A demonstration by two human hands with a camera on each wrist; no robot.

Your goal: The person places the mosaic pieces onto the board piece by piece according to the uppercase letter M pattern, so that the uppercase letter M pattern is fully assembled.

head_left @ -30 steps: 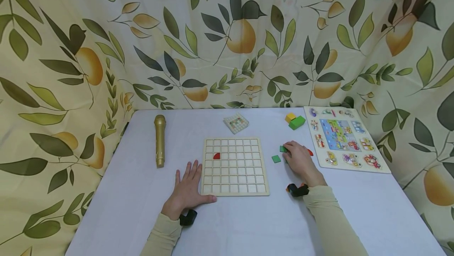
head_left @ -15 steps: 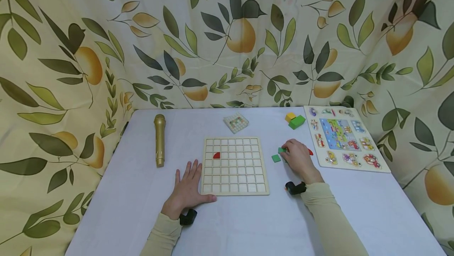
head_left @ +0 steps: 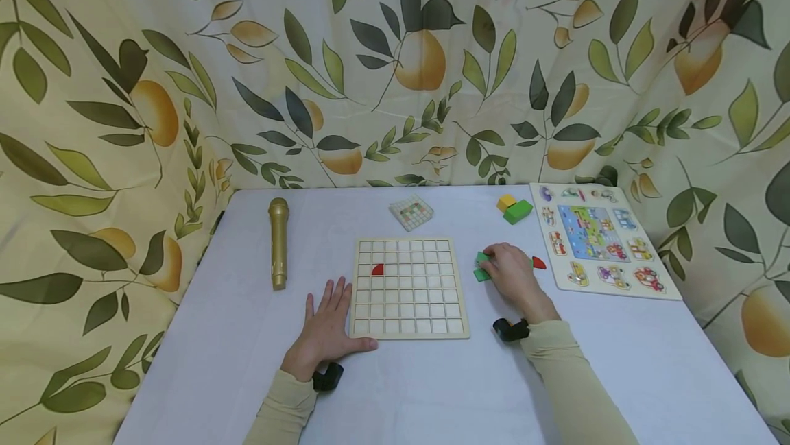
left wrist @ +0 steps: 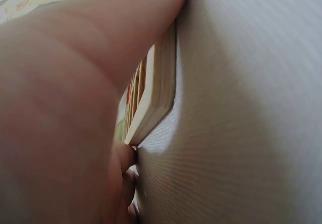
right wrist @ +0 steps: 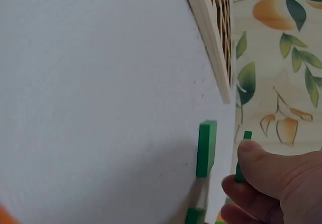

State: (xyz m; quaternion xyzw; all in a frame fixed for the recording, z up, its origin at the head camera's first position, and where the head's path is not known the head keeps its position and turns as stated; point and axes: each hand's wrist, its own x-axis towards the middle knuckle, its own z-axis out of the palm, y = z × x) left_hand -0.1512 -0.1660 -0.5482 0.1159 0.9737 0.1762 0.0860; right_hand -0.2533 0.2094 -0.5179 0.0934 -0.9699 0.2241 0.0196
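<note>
My left hand (head_left: 324, 327) lies flat with spread fingers at the left edge of a wooden grid board (head_left: 410, 337), its thumb along the near left corner. In the left wrist view that board corner (left wrist: 160, 85) shows between thumb and fingers. One red quarter-circle tile (head_left: 378, 270) sits in a cell of the board. Right of the board, my right hand (head_left: 516, 282) pinches a green square tile (right wrist: 247, 134) between thumb and fingers, raised off the table. Another green tile (right wrist: 205, 149) lies on the cloth just under it, and a further green piece (right wrist: 195, 216) shows at the lower edge.
A red piece (head_left: 539, 263) lies right of my right hand, near a picture puzzle board (head_left: 623, 287). Yellow (head_left: 506, 201) and green blocks (head_left: 517, 212) sit farther back. Behind the grid board is a small pattern card (head_left: 411, 213); a gold microphone (head_left: 279, 246) lies at left.
My right hand has moved a little left with the green tile, which now overlaps the loose green tile in the head view. More of the red piece shows. The left hand has stayed still.
</note>
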